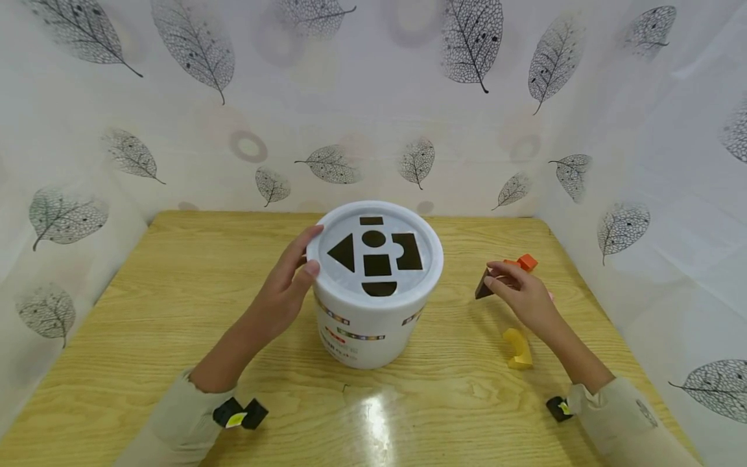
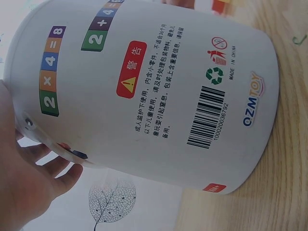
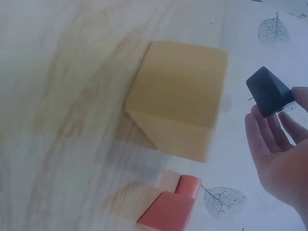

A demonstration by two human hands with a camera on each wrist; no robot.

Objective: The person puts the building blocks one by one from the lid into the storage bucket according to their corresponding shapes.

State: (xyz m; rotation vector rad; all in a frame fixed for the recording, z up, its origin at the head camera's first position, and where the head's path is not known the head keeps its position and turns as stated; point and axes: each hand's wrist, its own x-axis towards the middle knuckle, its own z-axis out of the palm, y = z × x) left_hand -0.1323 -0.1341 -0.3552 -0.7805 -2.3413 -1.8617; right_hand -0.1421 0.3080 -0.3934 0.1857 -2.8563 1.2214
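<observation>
A white shape-sorter bucket [image 1: 364, 337] stands upright on the table, its white lid [image 1: 332, 279] cut with several shaped holes. My left hand [image 1: 286, 285] grips the lid's left edge, thumb on the near side and fingers further back. In the left wrist view, fingers [image 2: 57, 168] lie against the bucket's rim, and the printed wall fills much of the picture. To the right of the bucket, my right hand [image 1: 528, 298] pinches a dark wedge-like block [image 3: 269, 91] between thumb and fingers, raised off the table. A yellow curved block [image 1: 517, 348] lies below that hand.
Red blocks [image 1: 528, 262] lie beyond my right hand, partly hidden by it. A bit of pink [image 1: 551, 296] shows beside the hand. Leaf-patterned white sheeting [image 1: 362, 117] closes off the wooden table's [image 1: 192, 279] back and sides.
</observation>
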